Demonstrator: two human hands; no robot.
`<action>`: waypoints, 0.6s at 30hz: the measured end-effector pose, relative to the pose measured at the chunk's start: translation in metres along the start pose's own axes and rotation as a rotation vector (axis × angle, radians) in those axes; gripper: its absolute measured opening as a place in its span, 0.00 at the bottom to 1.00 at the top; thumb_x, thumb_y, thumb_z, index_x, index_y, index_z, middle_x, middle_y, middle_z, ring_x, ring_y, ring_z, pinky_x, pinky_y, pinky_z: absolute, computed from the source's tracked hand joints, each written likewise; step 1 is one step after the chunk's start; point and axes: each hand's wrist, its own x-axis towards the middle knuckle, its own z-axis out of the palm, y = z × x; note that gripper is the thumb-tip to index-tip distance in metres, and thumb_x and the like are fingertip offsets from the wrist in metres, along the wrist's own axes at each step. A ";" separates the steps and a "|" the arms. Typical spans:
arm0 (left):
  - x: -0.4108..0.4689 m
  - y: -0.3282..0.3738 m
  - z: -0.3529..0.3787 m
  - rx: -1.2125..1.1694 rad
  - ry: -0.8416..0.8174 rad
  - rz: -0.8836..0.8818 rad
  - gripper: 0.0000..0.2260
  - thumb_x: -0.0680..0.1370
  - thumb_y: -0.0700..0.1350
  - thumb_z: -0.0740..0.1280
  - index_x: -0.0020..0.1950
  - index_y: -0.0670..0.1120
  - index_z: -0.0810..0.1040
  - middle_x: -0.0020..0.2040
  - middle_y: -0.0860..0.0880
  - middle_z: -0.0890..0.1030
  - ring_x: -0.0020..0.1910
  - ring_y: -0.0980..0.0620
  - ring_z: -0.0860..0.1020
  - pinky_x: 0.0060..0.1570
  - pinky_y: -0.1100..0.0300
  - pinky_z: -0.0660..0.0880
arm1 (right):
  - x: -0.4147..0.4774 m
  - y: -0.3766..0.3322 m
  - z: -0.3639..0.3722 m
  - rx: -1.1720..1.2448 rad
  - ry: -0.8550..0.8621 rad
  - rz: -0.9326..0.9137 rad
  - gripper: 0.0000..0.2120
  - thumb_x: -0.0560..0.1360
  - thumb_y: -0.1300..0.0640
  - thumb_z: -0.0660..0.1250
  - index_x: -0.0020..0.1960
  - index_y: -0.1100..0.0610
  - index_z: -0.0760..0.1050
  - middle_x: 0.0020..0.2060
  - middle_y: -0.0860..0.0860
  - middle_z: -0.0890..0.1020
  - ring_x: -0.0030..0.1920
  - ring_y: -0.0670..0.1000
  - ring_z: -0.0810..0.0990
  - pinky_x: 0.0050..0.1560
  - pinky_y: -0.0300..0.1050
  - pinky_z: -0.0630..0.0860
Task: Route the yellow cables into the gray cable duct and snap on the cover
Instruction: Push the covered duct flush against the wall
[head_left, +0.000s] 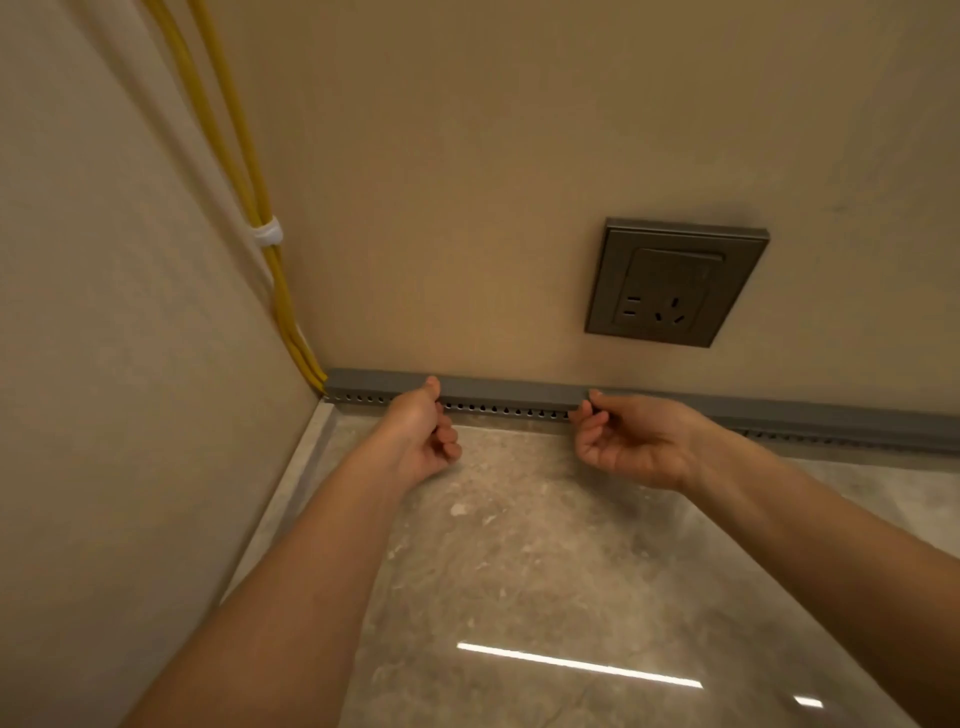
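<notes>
The gray duct (509, 388) is reading as smooth matt plastic, yellow cables (244, 171) looking matt too (jacket material unclear). And the floor (519, 571) is showing glossy polished stone, wall (467, 156) matt paint.

Both bare forearms outstretched, left hand (421, 434) and right hand (631, 444) palms inward, fingers curled, thumbs forward.

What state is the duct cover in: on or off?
On: the gray cover lies over the duct, only its slotted side showing. Left hand and right hand pinch it. Fully snapped: cannot tell.
</notes>
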 end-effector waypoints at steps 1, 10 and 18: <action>-0.001 -0.001 0.001 0.018 0.013 0.017 0.19 0.82 0.53 0.54 0.34 0.47 0.61 0.27 0.51 0.60 0.21 0.55 0.58 0.21 0.67 0.56 | 0.002 0.002 -0.002 0.009 -0.008 -0.016 0.10 0.80 0.59 0.58 0.42 0.63 0.69 0.21 0.54 0.74 0.18 0.44 0.67 0.20 0.32 0.67; 0.001 -0.018 0.016 0.262 0.234 0.165 0.18 0.81 0.54 0.51 0.44 0.41 0.68 0.30 0.46 0.69 0.22 0.49 0.65 0.24 0.62 0.62 | 0.010 0.011 -0.004 -0.030 -0.019 -0.100 0.12 0.81 0.57 0.57 0.42 0.63 0.68 0.20 0.52 0.73 0.16 0.43 0.66 0.19 0.31 0.65; -0.016 -0.023 0.072 0.240 -0.112 -0.058 0.20 0.82 0.57 0.50 0.34 0.48 0.64 0.19 0.53 0.62 0.12 0.57 0.55 0.19 0.74 0.50 | 0.014 0.013 -0.005 -0.108 -0.027 -0.141 0.11 0.82 0.56 0.56 0.41 0.58 0.66 0.18 0.51 0.71 0.14 0.42 0.64 0.18 0.29 0.62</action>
